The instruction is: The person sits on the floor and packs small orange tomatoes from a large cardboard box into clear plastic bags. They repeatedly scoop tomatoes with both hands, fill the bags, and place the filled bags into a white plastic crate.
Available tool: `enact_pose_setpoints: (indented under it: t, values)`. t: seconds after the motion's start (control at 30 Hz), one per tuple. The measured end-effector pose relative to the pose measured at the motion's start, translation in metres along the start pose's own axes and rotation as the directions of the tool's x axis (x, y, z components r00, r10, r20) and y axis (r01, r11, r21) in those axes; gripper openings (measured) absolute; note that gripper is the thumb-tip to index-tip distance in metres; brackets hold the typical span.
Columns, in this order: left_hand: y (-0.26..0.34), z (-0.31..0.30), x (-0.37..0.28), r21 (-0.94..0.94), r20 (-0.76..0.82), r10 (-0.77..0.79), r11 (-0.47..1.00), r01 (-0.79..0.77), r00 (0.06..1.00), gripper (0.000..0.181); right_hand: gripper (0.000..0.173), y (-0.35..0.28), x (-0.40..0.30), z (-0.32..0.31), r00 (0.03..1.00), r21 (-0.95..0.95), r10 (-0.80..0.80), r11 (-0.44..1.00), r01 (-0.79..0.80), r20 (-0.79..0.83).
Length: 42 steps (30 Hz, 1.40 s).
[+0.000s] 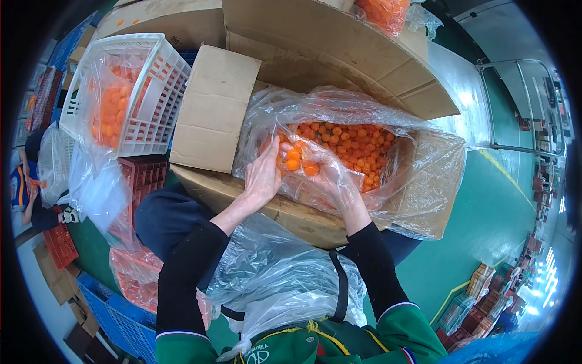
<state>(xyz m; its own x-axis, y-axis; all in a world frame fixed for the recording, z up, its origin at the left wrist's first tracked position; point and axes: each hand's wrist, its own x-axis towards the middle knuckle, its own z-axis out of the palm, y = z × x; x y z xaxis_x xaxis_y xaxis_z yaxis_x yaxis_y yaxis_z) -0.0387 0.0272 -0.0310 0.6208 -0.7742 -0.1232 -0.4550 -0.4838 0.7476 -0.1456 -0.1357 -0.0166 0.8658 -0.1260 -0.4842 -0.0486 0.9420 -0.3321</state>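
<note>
Round orange balls (352, 143), which look like egg yolks, fill a clear plastic liner (268, 107) inside an open cardboard box (213, 109). My right hand (334, 177) is palm up over the box, covered by thin clear plastic that looks like a glove. Several orange balls (293, 159) rest on its palm and fingers. Beside them, to the left, is my left hand (263, 177), its fingers extended at the liner's near edge. Its fingertips are partly hidden, so a grip on anything there cannot be made out.
A white plastic crate (152, 100) with bagged orange balls stands left of the box. Red crates (145, 175) are below it. Another bag of orange balls (386, 13) sits at the top. A metal-railed cart (484, 104) is at right. A seated person (27, 182) is far left.
</note>
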Motion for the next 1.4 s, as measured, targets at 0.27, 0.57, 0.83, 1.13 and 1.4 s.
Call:
enact_pose_setpoints:
  t: [0.27,0.57,0.83,1.13,1.4]
  values:
    - [-0.004,-0.003,-0.002,0.011,-0.008,-0.013,1.0,0.013,1.0,0.075,0.058,0.001,-0.001,0.065,0.972,-0.667,0.0,0.727,-0.161,-0.235]
    - [-0.004,-0.004,-0.004,0.067,-0.014,-0.034,0.997,0.035,0.999,0.078,0.04,0.029,0.002,0.028,0.759,-0.905,-0.53,-0.04,0.424,0.379]
    - [0.004,0.001,0.001,0.052,-0.004,0.016,0.999,-0.015,1.0,0.076,0.036,-0.08,0.009,-0.057,0.742,-0.937,-0.668,-0.29,-0.197,0.051]
    - [0.005,0.0,0.001,0.055,0.014,-0.006,0.998,0.005,1.0,0.076,0.026,-0.027,0.064,-0.105,0.882,-0.572,-0.467,-0.741,-0.352,0.063]
    - [0.001,0.001,0.001,0.067,0.034,-0.023,0.998,0.021,0.999,0.076,0.02,-0.057,0.054,-0.099,0.888,-0.848,-0.457,-0.486,-0.21,0.042]
